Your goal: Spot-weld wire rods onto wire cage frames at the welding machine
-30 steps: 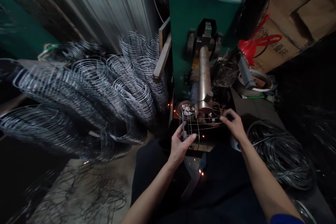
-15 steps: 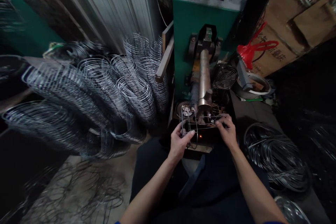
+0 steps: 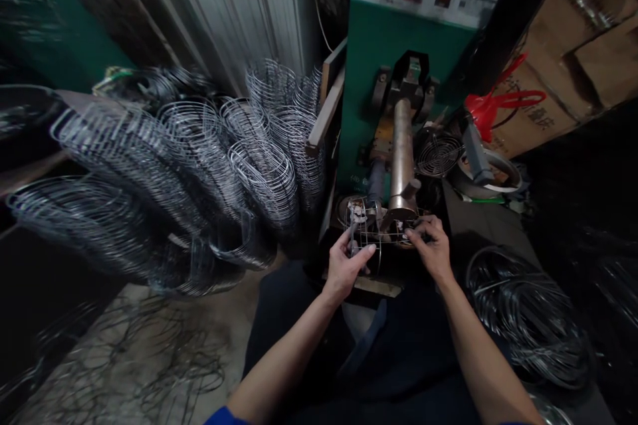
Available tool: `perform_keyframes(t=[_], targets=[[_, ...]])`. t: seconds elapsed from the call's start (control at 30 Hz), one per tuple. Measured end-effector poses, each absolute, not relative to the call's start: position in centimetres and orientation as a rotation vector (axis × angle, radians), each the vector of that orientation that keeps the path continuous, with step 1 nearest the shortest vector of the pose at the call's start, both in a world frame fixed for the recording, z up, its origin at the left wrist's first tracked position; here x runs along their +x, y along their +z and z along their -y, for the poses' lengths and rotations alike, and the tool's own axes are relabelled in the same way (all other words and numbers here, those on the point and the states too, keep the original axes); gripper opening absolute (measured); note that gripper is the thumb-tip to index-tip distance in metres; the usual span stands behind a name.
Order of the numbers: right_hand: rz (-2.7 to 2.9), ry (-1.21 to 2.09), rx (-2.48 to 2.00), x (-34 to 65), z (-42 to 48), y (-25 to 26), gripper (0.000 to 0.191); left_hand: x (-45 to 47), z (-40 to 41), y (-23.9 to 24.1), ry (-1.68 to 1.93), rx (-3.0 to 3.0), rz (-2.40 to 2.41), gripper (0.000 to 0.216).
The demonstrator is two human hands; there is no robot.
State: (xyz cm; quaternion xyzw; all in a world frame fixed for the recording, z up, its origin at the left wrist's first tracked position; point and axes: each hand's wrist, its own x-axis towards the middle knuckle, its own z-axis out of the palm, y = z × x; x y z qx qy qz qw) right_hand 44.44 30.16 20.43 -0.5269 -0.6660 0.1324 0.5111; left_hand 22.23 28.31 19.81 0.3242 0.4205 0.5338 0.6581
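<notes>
The left hand (image 3: 345, 270) pinches a wire frame (image 3: 385, 242) between thumb and fingers at its left end; the right hand (image 3: 431, 248), well apart from the other, appears closed on the right end. The frame is probably light and springy, firm along each wire yet easily bent, so gripping both ends seems sensible. It looks thin, greyish and open, with straight and curved wires crossing. It sits by the lower end of a metal cylinder (image 3: 403, 146), which juts from a green machine (image 3: 369, 53).
</notes>
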Motion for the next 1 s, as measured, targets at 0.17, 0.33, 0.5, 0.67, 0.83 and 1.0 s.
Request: perform_keyframes(t=[0.17,0.33,0.5,0.67,0.83,1.0], targets=[[1.616,0.315,-1.266,44.7,-30.6,20.4,0.037,22.5,-28.8,19.5,1.225,0.757,-0.938,0.08],[1.6,0.327,-1.301,44.8,-31.0,20.1,0.042,22.6,-29.1,19.3,1.232,0.768,-0.944,0.08],[1.577,0.326,-1.3,44.9,-31.2,20.0,0.041,22.6,-29.4,19.4,1.214,0.782,-0.915,0.076],[1.583,0.294,-1.276,44.7,-31.2,20.1,0.037,23.0,-29.7,19.1,1.217,0.741,-0.911,0.078],[1.564,0.373,-1.246,44.9,-31.0,20.1,0.03,22.8,-29.4,19.3,1.215,0.751,-0.978,0.073],[1.358,0.527,-1.306,48.5,-26.1,18.4,0.037,21.6,-27.5,19.5,1.188,0.667,-0.961,0.078]])
